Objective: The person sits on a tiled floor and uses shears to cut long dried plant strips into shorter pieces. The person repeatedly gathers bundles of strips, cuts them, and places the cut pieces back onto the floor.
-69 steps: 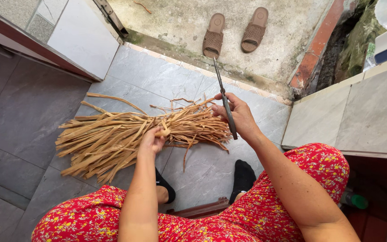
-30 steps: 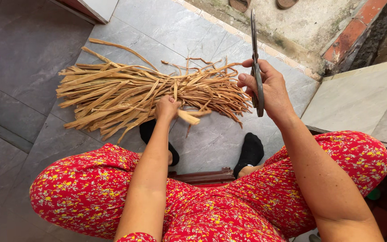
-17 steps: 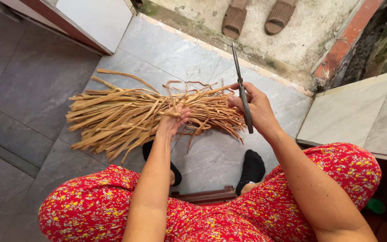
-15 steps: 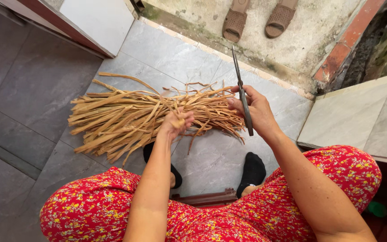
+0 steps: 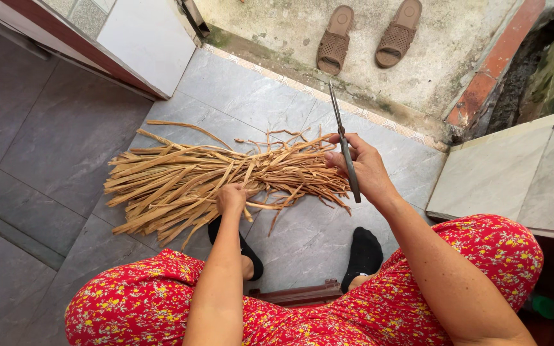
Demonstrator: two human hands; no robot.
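A: what's going on nearest the camera?
B: left hand is pinching the dried strip bundle lying mid grey tile floor; right hand is gripping scissors.
A: and further out?
B: brown slippers are sitting on concrete past the floor's edge.

Head-worn view, steeply downward, close above lap and floor

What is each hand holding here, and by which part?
Right hand: knife, gripped at its handle end. Left hand: bundle of dried strips, gripped mid-length.
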